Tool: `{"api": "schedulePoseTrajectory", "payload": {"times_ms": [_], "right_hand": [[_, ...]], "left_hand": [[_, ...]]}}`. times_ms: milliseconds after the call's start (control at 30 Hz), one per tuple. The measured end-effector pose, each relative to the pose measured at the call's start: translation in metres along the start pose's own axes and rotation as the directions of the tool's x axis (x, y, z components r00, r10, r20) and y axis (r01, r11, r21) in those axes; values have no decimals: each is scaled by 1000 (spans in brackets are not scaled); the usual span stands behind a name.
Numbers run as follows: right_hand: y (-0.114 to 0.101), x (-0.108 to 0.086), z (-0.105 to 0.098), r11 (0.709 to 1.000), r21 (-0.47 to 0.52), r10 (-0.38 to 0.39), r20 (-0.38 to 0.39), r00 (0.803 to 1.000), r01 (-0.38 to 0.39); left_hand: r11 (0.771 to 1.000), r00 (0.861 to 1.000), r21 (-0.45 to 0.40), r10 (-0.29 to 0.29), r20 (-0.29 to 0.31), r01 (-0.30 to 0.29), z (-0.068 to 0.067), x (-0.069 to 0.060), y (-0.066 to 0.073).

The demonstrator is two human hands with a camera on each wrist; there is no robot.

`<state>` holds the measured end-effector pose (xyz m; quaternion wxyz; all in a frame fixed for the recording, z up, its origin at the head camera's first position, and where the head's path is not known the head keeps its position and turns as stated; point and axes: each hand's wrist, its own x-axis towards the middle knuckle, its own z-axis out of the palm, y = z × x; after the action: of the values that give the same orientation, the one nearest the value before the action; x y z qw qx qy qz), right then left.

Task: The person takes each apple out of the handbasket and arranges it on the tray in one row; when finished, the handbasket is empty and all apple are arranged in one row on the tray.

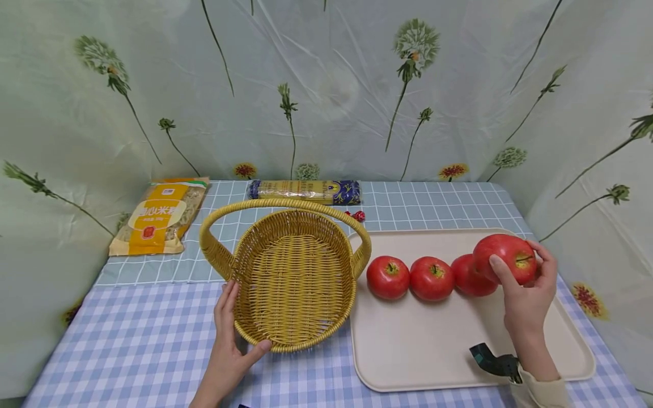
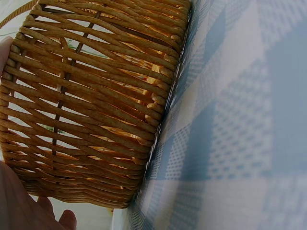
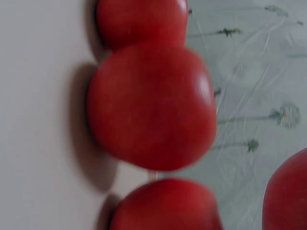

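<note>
My left hand (image 1: pixel 228 334) holds the rim of a round yellow-brown wicker basket (image 1: pixel 292 347) at its near left side, thumb over the front edge. The basket's arched handle spans it, and its woven floor is bare. In the left wrist view the basket's side (image 2: pixel 96 96) stands on the checked cloth. My right hand (image 1: pixel 530 289) grips a red apple (image 1: pixel 502 255) above a cream tray (image 1: pixel 428 351). Three more apples sit in a row in the tray: a left one (image 1: pixel 388 277), a middle one (image 1: pixel 431 278) and a right one (image 1: pixel 469 277), partly hidden by the held apple.
An orange-and-clear food packet (image 1: pixel 158 218) lies at the back left. Behind the basket is a long gold-and-blue packet (image 1: pixel 306 191), with a small red wrapped item (image 1: pixel 359 216) near the handle. A dandelion-print curtain (image 1: pixel 336 96) encloses the table.
</note>
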<state>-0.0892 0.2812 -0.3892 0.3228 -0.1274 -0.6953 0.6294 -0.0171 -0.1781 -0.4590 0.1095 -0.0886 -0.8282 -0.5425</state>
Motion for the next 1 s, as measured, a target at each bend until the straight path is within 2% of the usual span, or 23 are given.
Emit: {"api": "schedulePoseTrajectory", "payload": {"times_ms": [167, 267, 467, 567, 667, 867, 1000], "right_hand": [[11, 12, -9, 998, -52, 44, -54, 998, -47], [17, 19, -13, 996, -48, 74, -87, 993, -79], [31, 29, -20, 989, -26, 140, -155, 978, -145], [37, 34, -23, 981, -57, 172, -174, 970, -184], [43, 38, -27, 966, -114, 212, -180, 961, -234], [50, 42, -32, 915, -262, 265, -179, 947, -306], [53, 40, -34, 887, -311, 304, -164, 939, -341]], "left_hand": [[1000, 1000, 0, 3, 0, -3, 0, 0, 0], [1000, 1000, -1, 9, -1, -9, 0, 0, 0], [1000, 1000, 3, 7, -2, -7, 0, 0, -2], [1000, 1000, 2, 0, -1, 0, 0, 0, -2], [1000, 1000, 2, -3, 0, 3, 0, 0, -1], [1000, 1000, 1, -7, 1, 7, 0, 0, 1], [1000, 1000, 0, -9, -1, 9, 0, 0, 2]]}}
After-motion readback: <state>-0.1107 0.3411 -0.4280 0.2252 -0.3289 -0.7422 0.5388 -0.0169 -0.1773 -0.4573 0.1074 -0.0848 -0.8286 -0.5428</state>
